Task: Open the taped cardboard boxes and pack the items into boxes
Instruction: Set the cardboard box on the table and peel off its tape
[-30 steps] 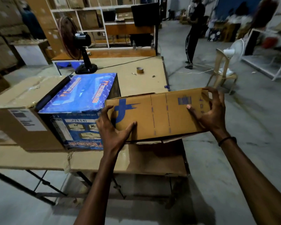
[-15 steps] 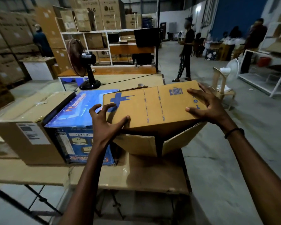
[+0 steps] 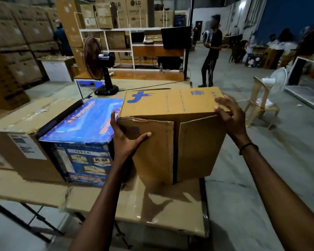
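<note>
A plain cardboard box with a blue logo [image 3: 172,105] stands on the cardboard-covered table [image 3: 152,211], turned so its two unsealed flaps [image 3: 188,149] face me with a dark gap between them. My left hand [image 3: 125,140] grips the box's left edge, thumb across the left flap. My right hand [image 3: 230,116] holds the upper right corner. To the left, touching or nearly touching it, sits a blue printed box [image 3: 80,138], and further left a larger brown carton with a white label [image 3: 25,142].
A black pedestal fan [image 3: 100,66] stands at the table's far side. A person [image 3: 210,51] stands on the floor beyond, and a plastic chair holding a white fan [image 3: 265,100] is to the right. Shelves and stacked cartons fill the back and left.
The logo box has gone from nearly flat, to raised and opened out, to standing with its flaps towards me. Both hands stayed on it. The view tilted up.
</note>
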`<state>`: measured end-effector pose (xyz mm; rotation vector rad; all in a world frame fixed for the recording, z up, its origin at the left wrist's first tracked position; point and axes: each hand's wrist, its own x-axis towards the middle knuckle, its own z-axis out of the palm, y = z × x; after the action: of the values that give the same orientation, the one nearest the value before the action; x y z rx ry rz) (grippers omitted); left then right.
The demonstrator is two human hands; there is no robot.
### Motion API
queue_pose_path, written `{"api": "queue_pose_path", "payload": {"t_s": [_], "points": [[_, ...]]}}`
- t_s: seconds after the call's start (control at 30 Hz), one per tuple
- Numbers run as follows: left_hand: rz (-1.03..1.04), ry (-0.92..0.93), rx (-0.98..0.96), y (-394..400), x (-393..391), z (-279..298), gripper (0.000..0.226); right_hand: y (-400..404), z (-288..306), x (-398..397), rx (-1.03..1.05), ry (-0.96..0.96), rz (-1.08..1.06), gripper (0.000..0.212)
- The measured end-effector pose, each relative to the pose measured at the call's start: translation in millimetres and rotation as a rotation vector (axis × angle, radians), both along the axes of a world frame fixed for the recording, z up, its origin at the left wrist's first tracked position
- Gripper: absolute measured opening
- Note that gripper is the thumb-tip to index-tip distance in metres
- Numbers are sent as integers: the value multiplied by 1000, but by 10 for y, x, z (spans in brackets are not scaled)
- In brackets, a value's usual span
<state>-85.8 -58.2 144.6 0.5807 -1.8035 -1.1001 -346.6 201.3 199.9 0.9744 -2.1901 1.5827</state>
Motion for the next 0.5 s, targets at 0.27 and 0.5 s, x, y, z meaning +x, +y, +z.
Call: {"api": "queue_pose_path", "payload": {"t_s": [0.27,0.5], "points": [[41,-1,75,-85,-458,-268,117,-155,-432,-277,-218,-270,163,84],[106,-70,61,-72,-679,-511,131,-260,-902,-226,-114,-335,54,112]]}}
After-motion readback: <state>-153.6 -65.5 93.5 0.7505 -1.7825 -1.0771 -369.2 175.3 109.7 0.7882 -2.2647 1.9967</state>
